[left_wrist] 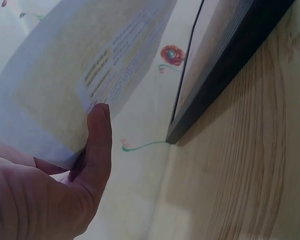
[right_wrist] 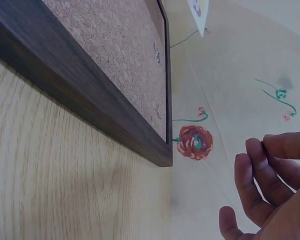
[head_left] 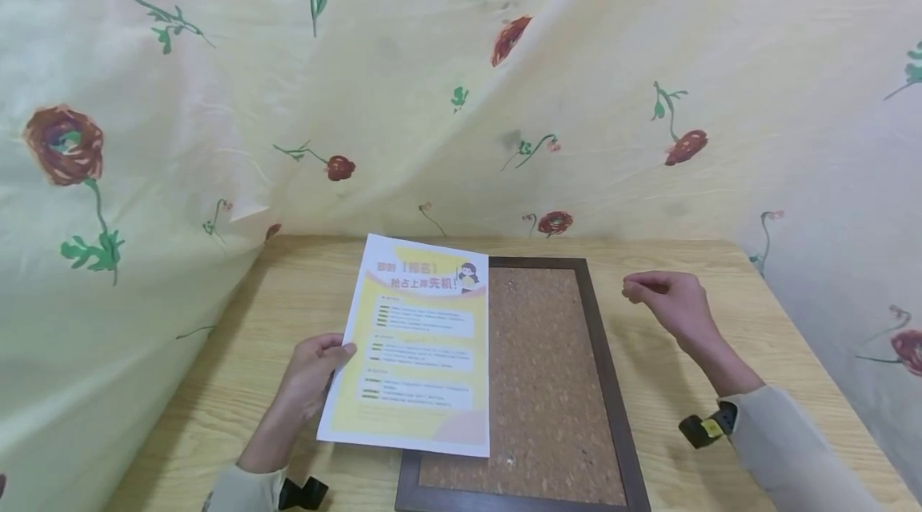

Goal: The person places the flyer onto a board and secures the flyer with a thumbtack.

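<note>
My left hand (head_left: 313, 376) holds a printed paper sheet (head_left: 418, 352) by its left edge, thumb in front. The sheet is white-bordered and yellow, with text panels and a cartoon figure at the top right. It is raised and tilted over the left part of a cork board (head_left: 547, 368), hiding that side. The board has a dark wooden frame (right_wrist: 85, 85). Right of the board, my right hand (head_left: 673, 308) is held above the table, thumb and fingertips brought together. I cannot tell whether something tiny is pinched there; only a dark spot shows between the fingertips.
The board lies on a light wood table (head_left: 720, 272). Small shiny spots (head_left: 511, 461) show on the cork. A flower-patterned cloth (head_left: 403, 96) hangs behind the table and along both sides. Each wrist carries a small dark camera (head_left: 702, 430).
</note>
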